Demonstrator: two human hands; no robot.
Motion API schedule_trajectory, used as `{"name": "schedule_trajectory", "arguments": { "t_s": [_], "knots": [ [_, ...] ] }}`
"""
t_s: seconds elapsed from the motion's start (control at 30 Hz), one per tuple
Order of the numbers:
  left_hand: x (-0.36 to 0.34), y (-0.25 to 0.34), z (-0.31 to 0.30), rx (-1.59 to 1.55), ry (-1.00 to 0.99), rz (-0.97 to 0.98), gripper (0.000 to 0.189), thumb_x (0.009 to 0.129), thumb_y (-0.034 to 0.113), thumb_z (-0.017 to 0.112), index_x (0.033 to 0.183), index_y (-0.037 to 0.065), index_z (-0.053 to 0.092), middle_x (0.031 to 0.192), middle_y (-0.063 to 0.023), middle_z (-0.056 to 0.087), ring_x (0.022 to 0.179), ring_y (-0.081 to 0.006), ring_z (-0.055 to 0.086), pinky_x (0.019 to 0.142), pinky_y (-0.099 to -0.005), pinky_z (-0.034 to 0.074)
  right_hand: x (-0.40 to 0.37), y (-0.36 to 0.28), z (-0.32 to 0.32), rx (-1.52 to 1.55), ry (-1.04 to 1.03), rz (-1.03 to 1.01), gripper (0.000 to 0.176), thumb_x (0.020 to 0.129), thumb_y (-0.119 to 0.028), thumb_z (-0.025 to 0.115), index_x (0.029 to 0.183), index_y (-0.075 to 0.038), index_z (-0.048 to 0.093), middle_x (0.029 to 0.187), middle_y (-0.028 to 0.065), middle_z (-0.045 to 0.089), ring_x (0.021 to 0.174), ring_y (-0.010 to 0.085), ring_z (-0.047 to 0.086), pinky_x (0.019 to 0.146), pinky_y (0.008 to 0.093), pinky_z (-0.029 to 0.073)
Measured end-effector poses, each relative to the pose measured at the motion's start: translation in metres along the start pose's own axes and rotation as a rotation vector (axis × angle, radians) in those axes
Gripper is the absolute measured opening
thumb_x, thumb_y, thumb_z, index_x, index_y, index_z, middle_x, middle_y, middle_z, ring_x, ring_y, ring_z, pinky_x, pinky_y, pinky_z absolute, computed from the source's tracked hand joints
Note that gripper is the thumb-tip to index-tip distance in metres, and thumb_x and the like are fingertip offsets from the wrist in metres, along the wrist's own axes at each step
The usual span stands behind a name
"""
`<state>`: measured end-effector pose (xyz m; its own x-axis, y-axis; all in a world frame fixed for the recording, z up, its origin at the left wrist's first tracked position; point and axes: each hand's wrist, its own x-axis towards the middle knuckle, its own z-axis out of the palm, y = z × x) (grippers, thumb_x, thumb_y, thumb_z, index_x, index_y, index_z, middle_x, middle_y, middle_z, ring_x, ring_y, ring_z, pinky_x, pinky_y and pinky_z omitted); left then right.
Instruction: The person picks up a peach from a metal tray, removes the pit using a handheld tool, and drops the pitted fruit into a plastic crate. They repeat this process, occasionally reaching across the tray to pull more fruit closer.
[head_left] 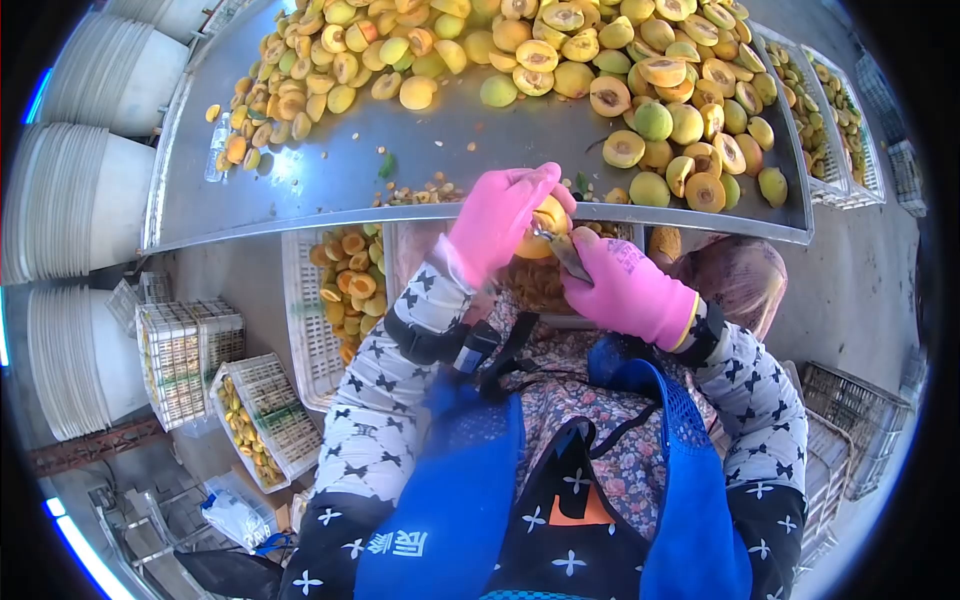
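Observation:
My left hand (503, 215), in a pink glove, is closed around a yellow peach half (546, 222) just over the front edge of the metal table (330, 180). In my right hand (625, 285), also gloved in pink, is a small metal tool (566, 254), its tip against the fruit. Both hands nearly meet at the peach. Beyond them, many peach halves (535, 56) are heaped on the table. Below the hands, a crate (306, 325) holds more halves.
Crates of fruit stand at the right (862, 190) and lower left (300, 440). Stacked white trays (75, 205) line the left side. A clear plastic bottle (217, 148) lies at the table's left end. A green leaf (387, 165) lies on the metal.

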<state>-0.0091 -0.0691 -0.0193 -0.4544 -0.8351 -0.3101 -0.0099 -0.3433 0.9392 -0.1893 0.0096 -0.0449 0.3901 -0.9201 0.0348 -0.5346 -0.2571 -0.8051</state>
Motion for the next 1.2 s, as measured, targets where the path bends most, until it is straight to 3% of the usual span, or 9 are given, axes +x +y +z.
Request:
{"name": "schedule_trajectory", "arguments": {
  "t_s": [0.1, 0.2, 0.3, 0.53, 0.63, 0.7, 0.83, 1.13, 1.2],
  "knots": [
    [-0.002, -0.013, 0.005, -0.137, 0.144, 0.069, 0.041, 0.103, 0.034, 0.052, 0.098, -0.004, 0.067, 0.085, -0.0110, 0.068, 0.074, -0.0180, 0.067, 0.071, -0.0284, 0.054, 0.004, -0.006, 0.004, -0.014, 0.035, -0.038, 0.026, 0.086, -0.017, 0.065, 0.100, 0.001, 0.052, 0.072, 0.0157, 0.062, 0.062, 0.0354, 0.064, 0.056, 0.0420, 0.048],
    [-0.010, -0.020, 0.023, -0.215, 0.381, 0.255, 0.041, 0.104, 0.034, 0.050, 0.094, -0.002, 0.066, 0.085, -0.0091, 0.067, 0.074, -0.0149, 0.062, 0.068, -0.0274, 0.050, 0.009, -0.036, -0.005, 0.674, -0.186, 0.448, 0.023, 0.087, -0.018, 0.063, 0.098, 0.000, 0.055, 0.069, 0.0069, 0.061, 0.055, 0.0217, 0.060, 0.052, 0.0355, 0.047],
    [-0.018, -0.023, 0.032, -0.234, 0.465, 0.441, 0.039, 0.104, 0.031, 0.049, 0.093, -0.002, 0.065, 0.087, -0.0087, 0.066, 0.076, -0.0144, 0.061, 0.068, -0.0272, 0.049, 0.013, -0.040, -0.008, 0.980, -0.386, 0.497, 0.015, 0.088, -0.016, 0.062, 0.093, -0.003, 0.057, 0.065, -0.0008, 0.055, 0.050, 0.0099, 0.052, 0.048, 0.0255, 0.041],
    [-0.028, -0.015, 0.014, -0.172, 0.267, 0.417, 0.033, 0.103, 0.023, 0.048, 0.099, -0.004, 0.067, 0.094, -0.0119, 0.068, 0.083, -0.0176, 0.064, 0.075, -0.0300, 0.051, 0.009, -0.027, -0.002, 1.390, -0.513, 0.440, 0.015, 0.087, -0.017, 0.062, 0.086, -0.003, 0.056, 0.058, 0.0027, 0.053, 0.044, 0.0117, 0.047, 0.042, 0.0252, 0.034],
    [-0.033, -0.018, 0.004, 0.301, 0.297, 0.598, 0.032, 0.102, 0.021, 0.047, 0.100, -0.005, 0.067, 0.095, -0.0125, 0.069, 0.082, -0.0184, 0.065, 0.075, -0.0304, 0.052, 0.001, -0.025, 0.008, 1.608, -0.552, 0.464, 0.016, 0.087, -0.018, 0.062, 0.085, -0.003, 0.056, 0.057, 0.0039, 0.053, 0.043, 0.0131, 0.046, 0.041, 0.0266, 0.034],
    [-0.036, -0.017, 0.004, 0.090, 0.232, 0.506, 0.033, 0.103, 0.022, 0.048, 0.099, -0.005, 0.067, 0.093, -0.0125, 0.069, 0.079, -0.0188, 0.065, 0.072, -0.0301, 0.052, -0.001, -0.028, 0.007, 1.714, -0.585, 0.517, 0.016, 0.086, -0.018, 0.062, 0.084, -0.003, 0.056, 0.055, 0.0041, 0.052, 0.042, 0.0140, 0.047, 0.041, 0.0271, 0.035],
    [-0.035, -0.009, 0.004, -0.253, 0.120, 0.291, 0.036, 0.104, 0.027, 0.049, 0.098, -0.004, 0.067, 0.087, -0.0125, 0.069, 0.073, -0.0190, 0.065, 0.068, -0.0296, 0.053, 0.003, -0.025, 0.013, 1.559, -0.591, 0.438, 0.017, 0.086, -0.018, 0.062, 0.085, -0.001, 0.056, 0.055, 0.0041, 0.052, 0.042, 0.0137, 0.048, 0.041, 0.0260, 0.036],
    [-0.045, -0.009, -0.018, -0.374, 0.076, -0.141, 0.049, 0.106, 0.038, 0.041, 0.093, -0.002, 0.065, 0.082, -0.0132, 0.069, 0.068, -0.0203, 0.068, 0.057, -0.0280, 0.054, 0.010, -0.038, 0.013, 1.180, -0.788, 0.410, 0.018, 0.085, -0.011, 0.067, 0.094, 0.001, 0.059, 0.062, 0.0013, 0.055, 0.048, 0.0086, 0.051, 0.044, 0.0234, 0.038],
    [-0.051, -0.009, -0.029, -0.333, 0.223, 0.004, 0.043, 0.104, 0.035, 0.045, 0.093, -0.002, 0.064, 0.082, -0.0120, 0.069, 0.067, -0.0203, 0.068, 0.056, -0.0271, 0.054, 0.009, -0.042, 0.002, 1.102, -0.676, 0.485, 0.017, 0.086, -0.012, 0.067, 0.095, 0.000, 0.059, 0.064, 0.0008, 0.056, 0.049, 0.0072, 0.052, 0.044, 0.0229, 0.039]
  ]
}}
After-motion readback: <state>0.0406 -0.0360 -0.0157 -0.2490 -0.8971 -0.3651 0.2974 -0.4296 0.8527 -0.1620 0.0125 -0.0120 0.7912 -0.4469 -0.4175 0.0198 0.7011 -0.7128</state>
